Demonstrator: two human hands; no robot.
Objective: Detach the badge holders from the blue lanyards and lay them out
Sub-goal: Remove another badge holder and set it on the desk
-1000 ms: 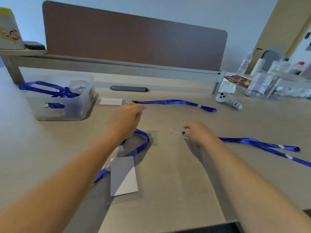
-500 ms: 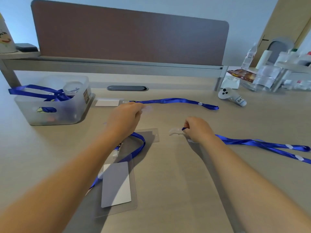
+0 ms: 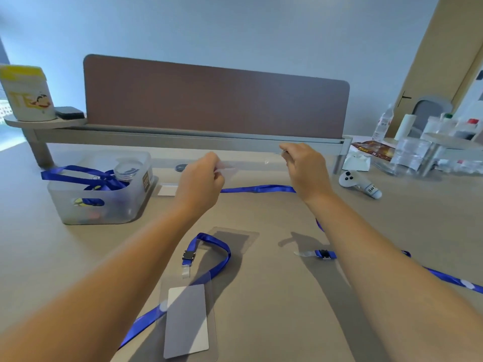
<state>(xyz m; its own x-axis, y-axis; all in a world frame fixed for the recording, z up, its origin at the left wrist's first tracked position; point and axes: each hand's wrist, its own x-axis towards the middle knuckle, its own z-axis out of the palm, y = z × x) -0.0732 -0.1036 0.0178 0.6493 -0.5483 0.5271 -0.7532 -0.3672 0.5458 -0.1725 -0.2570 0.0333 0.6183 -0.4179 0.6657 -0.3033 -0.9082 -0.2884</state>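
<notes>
Item: both hands, raised off the desk (image 3: 261, 296) since half a second ago, when they worked low by a lanyard end. Left hand (image 3: 200, 182) pinches the edge of a clear badge holder (image 3: 226, 169), faint and hard to trace; right hand (image 3: 305, 169) is closed in a pinch on what seems its opposite edge, though the film there is barely visible. Item: lanyard clip (image 3: 324, 254), now lying alone on the desk under the right forearm with its clear strap loose, its blue lanyard (image 3: 444, 276) trailing right. Judgement: this holder appears freed and ready to be laid out. Item: second badge holder with white card (image 3: 187, 320), near edge of desk, apparently yet clipped to a looped blue lanyard (image 3: 222, 259). Item: empty clear sleeve (image 3: 235, 237) flat at centre. Item: third lanyard (image 3: 258, 189) stretched across the far desk beside a small white card (image 3: 167, 190). Item: translucent bin (image 3: 102, 205), far left, holding more lanyards. Item: white controller (image 3: 359, 182), far right. Open room: bare desk lies between the centre sleeve and the far lanyard, and to the right of centre; bin, controller and the desk's near edge bound it.
</notes>
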